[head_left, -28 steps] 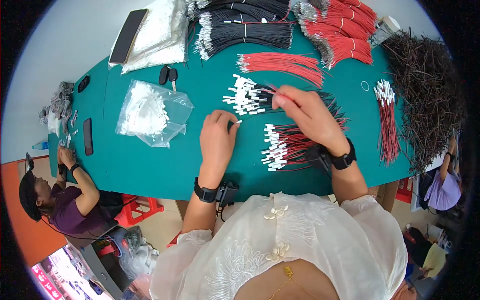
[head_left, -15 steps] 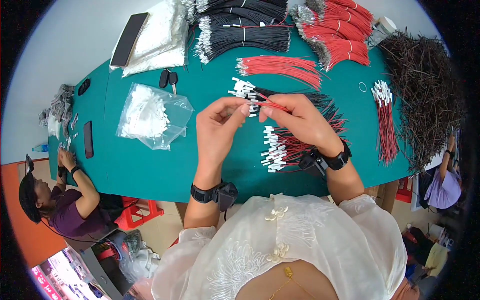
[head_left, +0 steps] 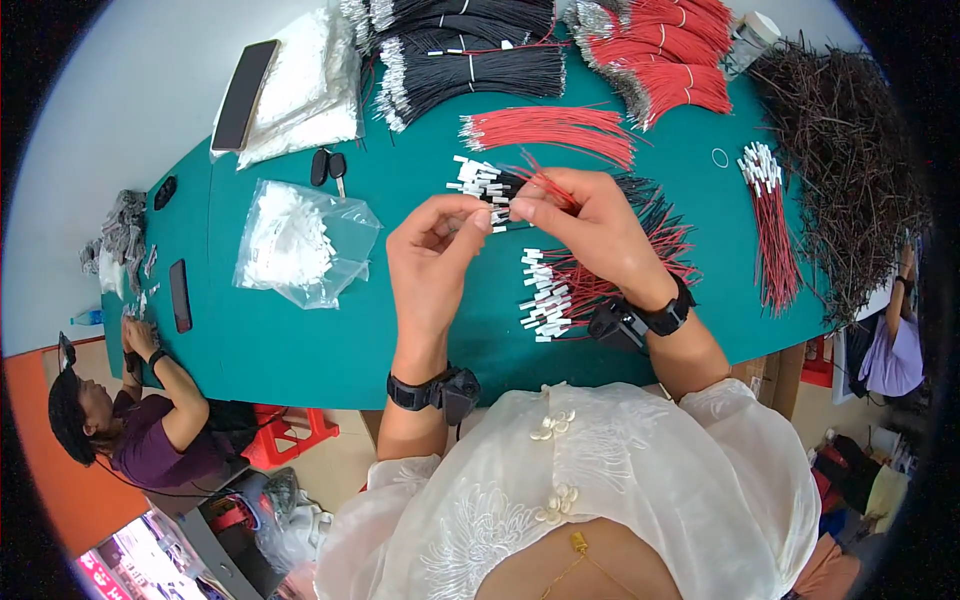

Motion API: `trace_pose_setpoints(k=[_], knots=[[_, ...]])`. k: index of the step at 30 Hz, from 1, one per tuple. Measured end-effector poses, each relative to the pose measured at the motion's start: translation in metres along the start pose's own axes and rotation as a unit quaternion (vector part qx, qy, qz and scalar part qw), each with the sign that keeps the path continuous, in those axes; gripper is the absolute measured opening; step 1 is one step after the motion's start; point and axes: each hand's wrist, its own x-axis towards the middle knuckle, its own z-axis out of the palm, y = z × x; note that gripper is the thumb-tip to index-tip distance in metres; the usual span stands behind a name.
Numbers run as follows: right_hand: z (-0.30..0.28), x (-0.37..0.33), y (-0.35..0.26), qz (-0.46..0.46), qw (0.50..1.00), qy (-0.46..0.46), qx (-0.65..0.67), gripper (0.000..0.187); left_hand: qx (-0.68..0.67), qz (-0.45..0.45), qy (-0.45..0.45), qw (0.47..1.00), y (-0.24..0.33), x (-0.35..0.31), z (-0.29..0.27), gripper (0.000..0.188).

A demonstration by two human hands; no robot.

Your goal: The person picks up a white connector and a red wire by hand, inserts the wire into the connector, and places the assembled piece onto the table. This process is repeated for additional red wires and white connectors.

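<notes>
My left hand (head_left: 437, 247) is closed in a pinch, thumb against forefinger, on something too small to make out. Its fingertips almost meet those of my right hand (head_left: 600, 225), which is shut on a few thin red wires (head_left: 550, 185) whose free ends stick up above the fingers. Just behind the fingertips lies a pile of black wires with white connectors (head_left: 478, 178), partly covered by my right hand. Closer to me, under my right wrist, is a second pile of red and black wires with white connectors (head_left: 545, 297).
Loose red wires (head_left: 545, 130) lie behind my hands, with black wire bundles (head_left: 480, 75) and red wire bundles (head_left: 680, 92) beyond. A bag of white connectors (head_left: 300, 245) and keys (head_left: 329, 170) sit left. Right are connectorised wires (head_left: 770, 230) and a dark tangle (head_left: 840, 170). A co-worker (head_left: 150, 430) sits far left.
The red wires in my right hand have swung from lying nearly level toward my left fingers to pointing up and away. The whole view has shifted slightly.
</notes>
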Motion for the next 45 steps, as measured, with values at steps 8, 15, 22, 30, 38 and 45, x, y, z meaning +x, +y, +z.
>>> trace_pose_setpoints(k=[8, 15, 22, 30, 38, 45], knots=[[-0.001, -0.003, -0.008, 0.013, 0.998, 0.018, 0.051, 0.01, -0.06, -0.025, -0.001, 0.998, 0.001, -0.001, 0.001, 0.012], [-0.006, -0.005, -0.008, -0.093, 0.991, 0.069, -0.068, 0.009, -0.078, -0.036, -0.008, 0.996, -0.001, 0.0, -0.002, 0.015], [-0.011, -0.005, -0.006, -0.121, 0.985, 0.06, -0.104, 0.012, -0.081, -0.031, -0.018, 0.996, -0.004, 0.0, -0.003, 0.015], [-0.012, -0.006, -0.011, -0.113, 0.985, 0.055, -0.121, 0.013, -0.079, -0.03, -0.016, 0.996, -0.003, -0.001, -0.003, 0.015], [-0.008, -0.004, -0.01, -0.15, 0.979, 0.056, -0.124, 0.012, -0.05, -0.012, -0.011, 0.999, 0.0, -0.003, 0.0, 0.014], [-0.004, -0.003, -0.01, -0.173, 0.973, 0.053, -0.141, 0.012, -0.016, -0.015, -0.015, 1.0, 0.004, -0.006, 0.0, 0.014]])
